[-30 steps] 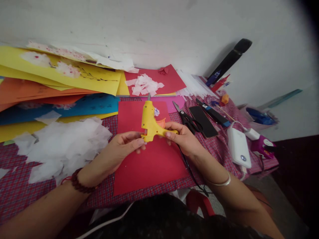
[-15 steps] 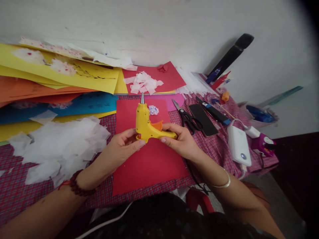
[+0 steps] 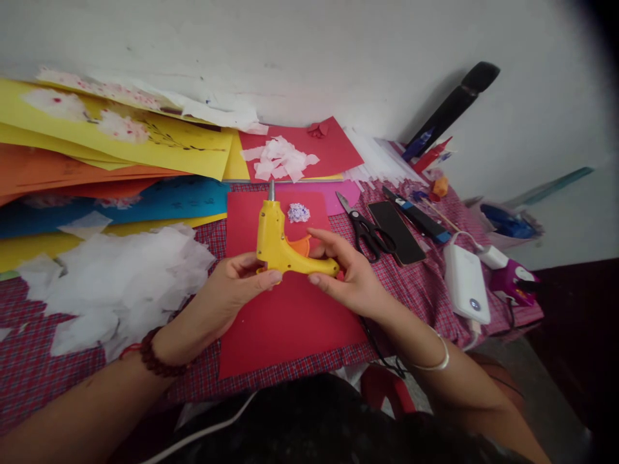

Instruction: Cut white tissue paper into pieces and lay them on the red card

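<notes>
A yellow hot glue gun (image 3: pixel 272 235) with an orange trigger is held above a red paper sheet (image 3: pixel 290 328), its metal nozzle pointing toward the wall. My left hand (image 3: pixel 236 280) pinches the rear end of the barrel between thumb and fingers. Around the handle, my right hand (image 3: pixel 351 270) grips with the thumb below and a finger beside the trigger. On the sheet just beyond the gun lies a small clump of white and purple bits (image 3: pixel 298 212). The palm sides of both hands are partly hidden.
White tissue pieces (image 3: pixel 120 283) are heaped on the left. Painted coloured sheets (image 3: pixel 169 145) stack behind them. Scissors (image 3: pixel 365 232), a phone (image 3: pixel 396 232), a box cutter (image 3: pixel 418 216) and a white power bank (image 3: pixel 465 283) lie to the right. Glue sticks (image 3: pixel 374 158) rest near the wall.
The glue gun has turned and tilted slightly to the left. My right hand's fingers have loosened and lifted a little near the trigger, so more of it shows.
</notes>
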Action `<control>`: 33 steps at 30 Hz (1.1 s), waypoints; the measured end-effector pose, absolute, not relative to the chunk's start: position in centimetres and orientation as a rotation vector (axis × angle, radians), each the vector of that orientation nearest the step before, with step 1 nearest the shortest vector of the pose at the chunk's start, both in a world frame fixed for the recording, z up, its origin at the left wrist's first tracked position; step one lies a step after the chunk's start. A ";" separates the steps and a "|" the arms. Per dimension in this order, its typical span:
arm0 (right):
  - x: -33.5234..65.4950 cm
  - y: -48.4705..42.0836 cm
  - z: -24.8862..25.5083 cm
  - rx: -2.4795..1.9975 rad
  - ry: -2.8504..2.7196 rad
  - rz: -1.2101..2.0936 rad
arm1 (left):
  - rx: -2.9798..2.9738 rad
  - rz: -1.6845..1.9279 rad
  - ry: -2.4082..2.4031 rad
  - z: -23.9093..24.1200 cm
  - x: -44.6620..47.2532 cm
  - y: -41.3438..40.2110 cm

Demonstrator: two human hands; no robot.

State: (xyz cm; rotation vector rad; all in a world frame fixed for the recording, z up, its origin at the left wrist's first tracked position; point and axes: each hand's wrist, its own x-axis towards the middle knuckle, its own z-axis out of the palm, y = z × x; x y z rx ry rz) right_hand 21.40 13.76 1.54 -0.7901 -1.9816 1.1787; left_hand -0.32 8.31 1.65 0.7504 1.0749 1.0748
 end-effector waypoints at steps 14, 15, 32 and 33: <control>21.3 13.7 1.1 -0.926 -2.253 0.485 | 1.325 0.912 1.095 2.8 0.6 7.3; 21.2 13.8 1.0 -0.939 -2.137 0.640 | 1.385 0.901 1.062 3.1 0.8 7.1; 21.0 14.8 0.9 -0.731 -1.233 1.931 | 1.385 0.892 1.147 1.7 -0.2 7.3; 21.0 14.9 0.9 -0.739 -1.239 1.921 | 1.351 0.895 1.142 1.7 -0.3 7.3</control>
